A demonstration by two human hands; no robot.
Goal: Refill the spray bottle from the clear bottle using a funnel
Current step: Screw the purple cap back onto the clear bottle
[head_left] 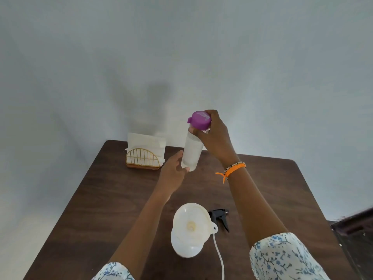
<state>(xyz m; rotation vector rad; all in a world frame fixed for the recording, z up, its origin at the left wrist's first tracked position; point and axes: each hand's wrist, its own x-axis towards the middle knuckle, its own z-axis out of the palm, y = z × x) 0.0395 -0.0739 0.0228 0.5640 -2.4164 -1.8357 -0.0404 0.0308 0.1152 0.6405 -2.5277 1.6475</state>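
Note:
A clear bottle (191,152) with a purple cap (199,119) is held up above the far part of the brown table (105,199). My right hand (216,136) grips it at the neck, just under the cap. My left hand (173,170) touches the bottle's lower side and base with relaxed fingers. Near me stands the white spray bottle (186,244) with a white funnel (191,221) sitting in its mouth. The black trigger sprayer head (220,217) lies on the table to the right of the funnel, its white dip tube (219,253) trailing toward me.
A gold wire napkin holder (143,158) with white napkins stands at the table's far left corner. A pale wall rises behind the table. A dark piece of furniture (355,235) shows at the right edge.

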